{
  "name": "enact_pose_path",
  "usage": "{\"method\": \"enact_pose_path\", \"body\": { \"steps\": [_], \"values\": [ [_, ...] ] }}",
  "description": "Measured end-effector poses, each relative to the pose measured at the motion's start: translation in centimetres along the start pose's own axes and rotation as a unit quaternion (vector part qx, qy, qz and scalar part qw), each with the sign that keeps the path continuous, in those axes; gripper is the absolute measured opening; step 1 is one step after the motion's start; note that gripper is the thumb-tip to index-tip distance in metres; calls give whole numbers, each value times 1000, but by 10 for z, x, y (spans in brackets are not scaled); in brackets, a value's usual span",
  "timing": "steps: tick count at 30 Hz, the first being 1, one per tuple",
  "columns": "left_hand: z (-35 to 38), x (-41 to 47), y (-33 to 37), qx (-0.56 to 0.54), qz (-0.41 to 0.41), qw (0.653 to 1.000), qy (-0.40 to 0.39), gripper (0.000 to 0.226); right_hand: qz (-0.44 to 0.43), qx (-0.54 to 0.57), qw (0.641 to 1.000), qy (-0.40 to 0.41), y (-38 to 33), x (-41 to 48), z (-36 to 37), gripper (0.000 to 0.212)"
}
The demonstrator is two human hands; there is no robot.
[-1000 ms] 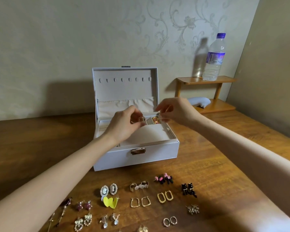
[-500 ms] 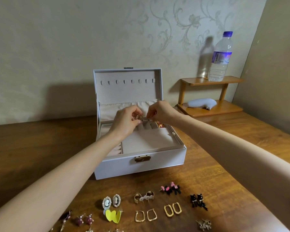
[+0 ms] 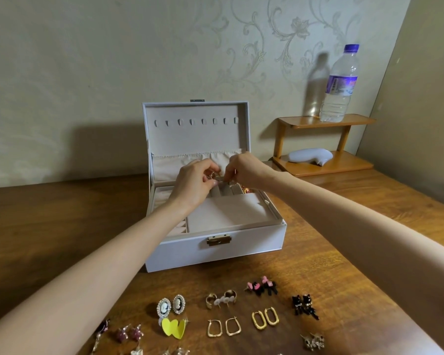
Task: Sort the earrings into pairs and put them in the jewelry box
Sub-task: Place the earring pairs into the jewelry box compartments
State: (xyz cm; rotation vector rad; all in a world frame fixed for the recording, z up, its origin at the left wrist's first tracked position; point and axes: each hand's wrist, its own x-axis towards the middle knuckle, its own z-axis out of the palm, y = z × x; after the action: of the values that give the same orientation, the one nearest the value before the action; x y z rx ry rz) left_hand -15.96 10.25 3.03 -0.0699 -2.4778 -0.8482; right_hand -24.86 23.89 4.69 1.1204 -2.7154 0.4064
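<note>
I stood by. The white jewelry box (image 3: 254, 248) sat on the wooden table (image 3: 62, 226), lid up, pale lining showing.

In front of the box, off its L corner, lay a purple pair (image 3: 130, 334). Next to that was a cameo pair (image 3: 171, 305), w/ yellow hearts (image 3: 173, 327) just farther from the box.

The L hand (image 3: 190, 187) reached over the box's L half to its rear slots. Its fingers were curled, thumb and fingertips pinching a small gold earring (image 3: 214, 176). The earring sat right at those fingertips, above the box's back compartments. Couldn't tell whether it touched the lining.

The R hand (image 3: 249, 170) came in over the box's R half, fingers bunched tight, pinching the same gold bit from the other side, so the earring was btwn both sets of tips. It was too small to say if it was one piece or two. An orange-gold item (image 3: 246, 191) lay in the box's rear R compartment.

In front of the box's middle lay a pearl-and-gold pair (image 3: 221, 299) and square gold hoops (image 3: 223, 327). Off its R front corner were pink-black bows (image 3: 262, 288), oval gold hoops (image 3: 264, 317), black cats (image 3: 304, 307) and a speckled pair (image 3: 313, 342).

Behind the box to the R stood a wooden shelf (image 3: 364, 121), w/ a water bottle (image 3: 340, 83) on its top tier and a grey object (image 3: 309, 156) on the lower one.
</note>
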Motion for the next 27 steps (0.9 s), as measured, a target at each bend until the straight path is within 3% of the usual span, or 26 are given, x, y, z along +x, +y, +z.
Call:
{"method": "enact_pose_path", "body": {
  "steps": [6, 18, 27],
  "values": [
    [1, -1, -2, 3, 0, 1000, -4, 26, -3, 4, 999, 37, 0, 0, -5, 31],
    [3, -3, -3, 4, -2, 1000, -2, 24, -9, 9, 1000, 15, -3, 2, 6, 18],
    [4, -2, -6, 6, 2, 1000, -7, 25, -11, 27, 999, 38, -3, -3, 6, 22]
  ]
}}
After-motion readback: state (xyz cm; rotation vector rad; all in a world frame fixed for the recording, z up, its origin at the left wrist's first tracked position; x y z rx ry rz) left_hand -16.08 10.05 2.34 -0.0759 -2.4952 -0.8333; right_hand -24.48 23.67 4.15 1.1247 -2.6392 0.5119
